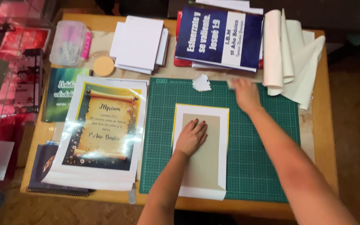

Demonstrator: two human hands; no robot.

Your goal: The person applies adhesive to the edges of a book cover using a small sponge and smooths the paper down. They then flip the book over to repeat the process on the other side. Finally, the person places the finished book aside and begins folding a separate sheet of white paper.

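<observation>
Along the left edge of the wooden table (326, 125) a dark green booklet (59, 93) is lying, and above it a clear plastic box (68, 41) and a round tan disc (103, 66) are sitting just beside each other. Next, a glossy printed sheet (101, 133) with a scroll picture is resting over a spiral notebook (42, 166), and a stack of white paper (139, 43) is lying further back. On the green cutting mat (263, 158), the left hand (191, 136) is pressing flat, fingers spread and holding nothing, on a grey board (203, 166) that is lying on a white sheet (201, 152) with a yellow edge. A scrap of white paper (201, 82) is lying at the mat's far edge. Behind it a blue printed cover (219, 37) is resting on a pile. The right hand (246, 93) is reaching to the mat's far edge, blurred, touching a small pale object (231, 84); whether it is gripping it I cannot tell. Furthest right, rolled white sheets (290, 54) are lying.
</observation>
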